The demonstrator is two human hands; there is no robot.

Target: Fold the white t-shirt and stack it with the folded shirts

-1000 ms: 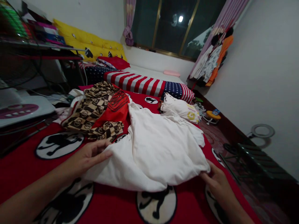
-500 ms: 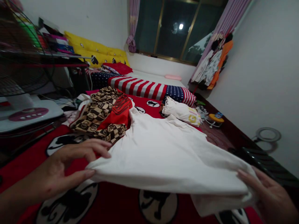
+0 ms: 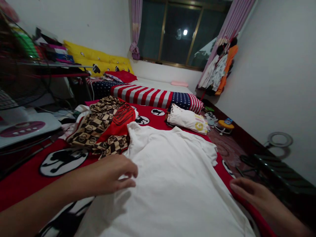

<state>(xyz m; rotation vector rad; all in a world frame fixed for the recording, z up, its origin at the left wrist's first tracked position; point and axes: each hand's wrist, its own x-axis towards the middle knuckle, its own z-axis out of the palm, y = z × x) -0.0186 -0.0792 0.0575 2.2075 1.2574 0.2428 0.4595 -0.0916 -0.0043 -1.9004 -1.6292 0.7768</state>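
While the left hand (image 3: 108,174), fingers loosely spread, lies over a white T-shirt (image 3: 170,187), the right hand (image 3: 256,197), fingers together, sits beside it; a brown checked garment (image 3: 96,126) lies just beyond.

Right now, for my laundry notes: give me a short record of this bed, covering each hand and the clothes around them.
left hand: open, over the white T-shirt, holding nothing
right hand: open, near the shirt's right edge, holding nothing
shirt: lying flat on the red blanket
beside shirt: brown checked garment and red garment, heaped to its left
beyond shirt: folded white garment with yellow print
head of bed: stars-and-stripes bedding
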